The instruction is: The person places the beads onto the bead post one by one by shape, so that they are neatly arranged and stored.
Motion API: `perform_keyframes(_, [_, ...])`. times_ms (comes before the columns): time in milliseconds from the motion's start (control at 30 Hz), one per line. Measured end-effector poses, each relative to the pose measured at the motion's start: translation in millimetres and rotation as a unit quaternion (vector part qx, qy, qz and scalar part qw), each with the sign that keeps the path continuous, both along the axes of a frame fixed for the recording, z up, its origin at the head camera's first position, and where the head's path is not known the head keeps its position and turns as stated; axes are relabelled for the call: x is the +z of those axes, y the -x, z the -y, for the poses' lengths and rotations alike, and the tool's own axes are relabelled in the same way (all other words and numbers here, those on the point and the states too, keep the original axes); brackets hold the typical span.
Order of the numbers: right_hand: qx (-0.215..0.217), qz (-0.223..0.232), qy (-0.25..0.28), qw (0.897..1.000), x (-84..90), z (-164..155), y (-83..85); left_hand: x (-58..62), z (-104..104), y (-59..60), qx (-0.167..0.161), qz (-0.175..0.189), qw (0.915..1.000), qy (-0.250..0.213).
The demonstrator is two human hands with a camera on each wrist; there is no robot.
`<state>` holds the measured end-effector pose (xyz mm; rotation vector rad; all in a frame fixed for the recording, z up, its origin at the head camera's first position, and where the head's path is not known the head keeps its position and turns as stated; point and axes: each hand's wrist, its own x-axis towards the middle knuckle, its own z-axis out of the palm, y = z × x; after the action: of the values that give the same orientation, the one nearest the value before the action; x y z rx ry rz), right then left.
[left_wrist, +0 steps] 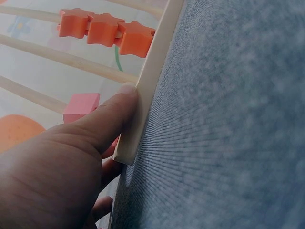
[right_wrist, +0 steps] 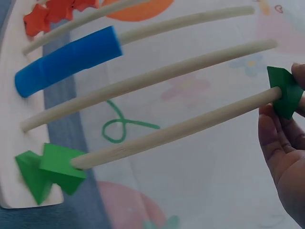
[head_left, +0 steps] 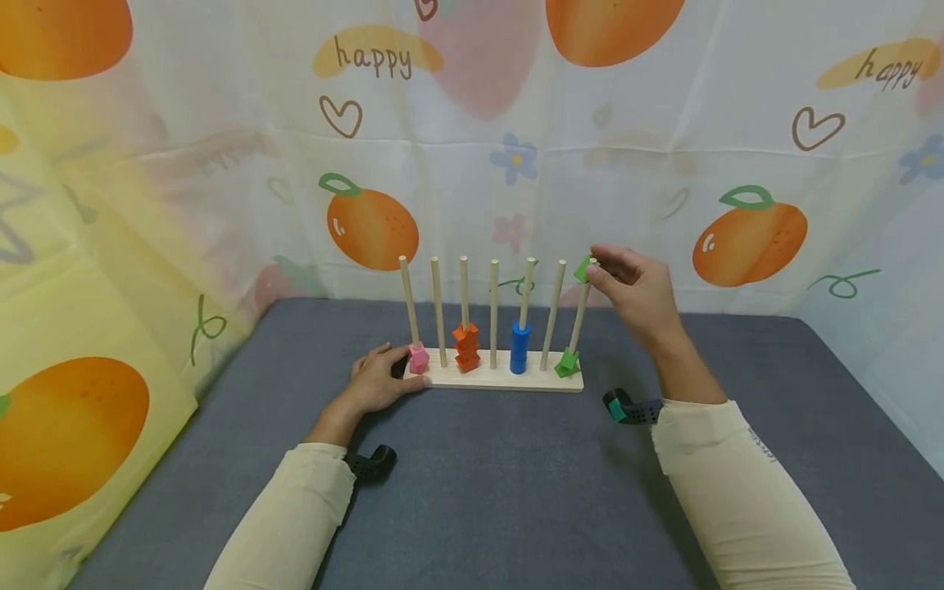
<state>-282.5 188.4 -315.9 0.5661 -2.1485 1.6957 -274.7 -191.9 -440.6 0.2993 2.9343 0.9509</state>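
Observation:
A wooden base (head_left: 501, 379) with several upright pegs stands on the grey table. My right hand (head_left: 627, 283) pinches a green block (head_left: 585, 268) (right_wrist: 285, 91) at the top of the rightmost peg (head_left: 578, 315) (right_wrist: 181, 129). More green blocks (head_left: 566, 362) (right_wrist: 45, 169) sit at that peg's foot. My left hand (head_left: 379, 378) rests against the base's left end (left_wrist: 138, 107), beside a pink block (head_left: 418, 357) (left_wrist: 81, 107). Orange star blocks (head_left: 466, 347) (left_wrist: 107, 29) and blue cylinders (head_left: 519, 347) (right_wrist: 69, 57) fill other pegs.
The grey cloth-covered table (head_left: 516, 475) runs to a fruit-printed curtain (head_left: 472, 164) behind and at both sides. Black wrist straps (head_left: 372, 463) lie on the table under my sleeves.

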Motion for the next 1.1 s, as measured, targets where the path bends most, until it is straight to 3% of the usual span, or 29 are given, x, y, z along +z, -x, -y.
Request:
perform_keyframes(700, [0.016, 0.071, -0.051, 0.996, -68.1, 0.2, -1.9, -3.3, 1.9, 1.4, 0.004, -0.002, 1.0000, 0.003])
perform_keyframes(1100, [0.019, 0.098, -0.078, 0.992, -94.4, -0.6, -2.1, -2.3, 0.4, 1.3, 0.007, 0.005, 1.0000, 0.003])
